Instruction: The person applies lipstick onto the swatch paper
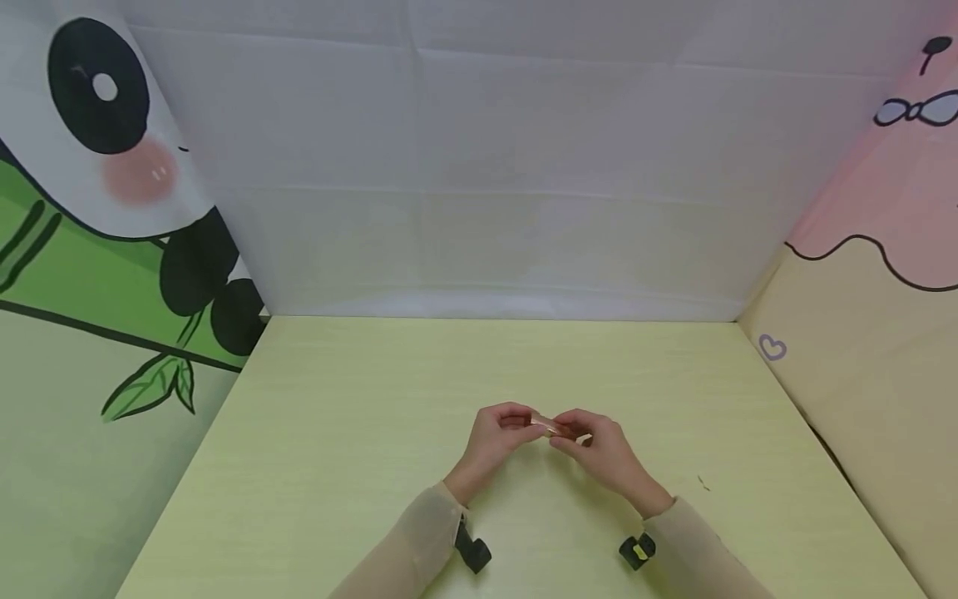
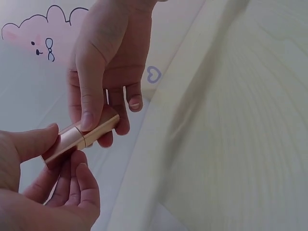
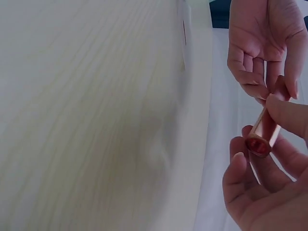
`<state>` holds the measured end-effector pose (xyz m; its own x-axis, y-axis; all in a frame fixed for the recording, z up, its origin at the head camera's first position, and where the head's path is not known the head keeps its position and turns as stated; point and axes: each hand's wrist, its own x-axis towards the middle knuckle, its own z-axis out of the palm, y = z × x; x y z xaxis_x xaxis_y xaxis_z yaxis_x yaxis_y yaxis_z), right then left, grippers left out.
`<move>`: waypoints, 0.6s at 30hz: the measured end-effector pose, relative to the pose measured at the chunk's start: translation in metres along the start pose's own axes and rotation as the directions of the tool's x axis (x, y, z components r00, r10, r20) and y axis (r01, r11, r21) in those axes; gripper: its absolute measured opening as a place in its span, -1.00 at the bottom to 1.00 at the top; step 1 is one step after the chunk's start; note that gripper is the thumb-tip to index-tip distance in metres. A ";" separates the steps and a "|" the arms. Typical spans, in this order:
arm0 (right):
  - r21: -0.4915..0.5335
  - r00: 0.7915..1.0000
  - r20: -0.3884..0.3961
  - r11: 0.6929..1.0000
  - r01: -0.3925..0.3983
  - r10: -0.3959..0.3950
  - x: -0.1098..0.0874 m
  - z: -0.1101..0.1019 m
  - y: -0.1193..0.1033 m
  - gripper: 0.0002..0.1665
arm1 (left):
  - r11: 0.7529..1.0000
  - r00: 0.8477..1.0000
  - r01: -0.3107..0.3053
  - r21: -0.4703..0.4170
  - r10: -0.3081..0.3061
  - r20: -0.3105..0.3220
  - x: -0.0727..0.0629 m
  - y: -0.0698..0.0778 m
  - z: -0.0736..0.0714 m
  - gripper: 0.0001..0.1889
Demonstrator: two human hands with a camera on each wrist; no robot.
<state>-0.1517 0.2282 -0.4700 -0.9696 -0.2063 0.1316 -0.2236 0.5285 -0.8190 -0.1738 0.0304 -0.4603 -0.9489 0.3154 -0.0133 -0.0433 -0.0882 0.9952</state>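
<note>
A small rose-gold lipstick tube (image 1: 550,425) is held level between the two hands above the table. My left hand (image 1: 497,441) pinches one end between thumb and fingers. The other end is pinched by my right hand (image 1: 602,453), thumb on top and fingers beneath. In the left wrist view a seam crosses the middle of the lipstick tube (image 2: 67,145), between the two grips. The right wrist view shows a dark red round end (image 3: 258,146) on the right hand's side. Fingers cover part of both ends.
Below the hands lies a pale wood-grain table (image 1: 359,383), with a thin brown scrap (image 1: 703,482) on it to the right. A white back wall (image 1: 486,241) and cartoon-printed side panels (image 1: 846,349) enclose it. Small black devices (image 1: 473,551) sit at both wrists.
</note>
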 end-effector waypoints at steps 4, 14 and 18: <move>-0.048 1.000 0.009 0.999 -0.005 0.006 0.000 0.005 0.002 -0.81 | 0.996 0.999 -0.045 0.082 0.045 0.010 -0.002 0.007 0.002 -0.75; -0.136 1.000 0.011 0.991 -0.001 0.002 -0.001 0.014 0.004 -0.81 | 0.970 0.991 -0.135 0.201 0.133 0.024 0.011 -0.028 0.002 -0.81; -0.135 1.000 0.012 0.991 0.014 -0.013 -0.001 0.016 0.004 -0.79 | 0.961 0.988 -0.156 0.230 0.153 0.029 0.010 -0.028 0.002 -0.82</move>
<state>-0.1497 0.2170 -0.4826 -0.9655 -0.2228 0.1351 -0.2485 0.6316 -0.7344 -0.1812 0.0378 -0.4884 -0.9347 0.3258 0.1422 0.1781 0.0830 0.9805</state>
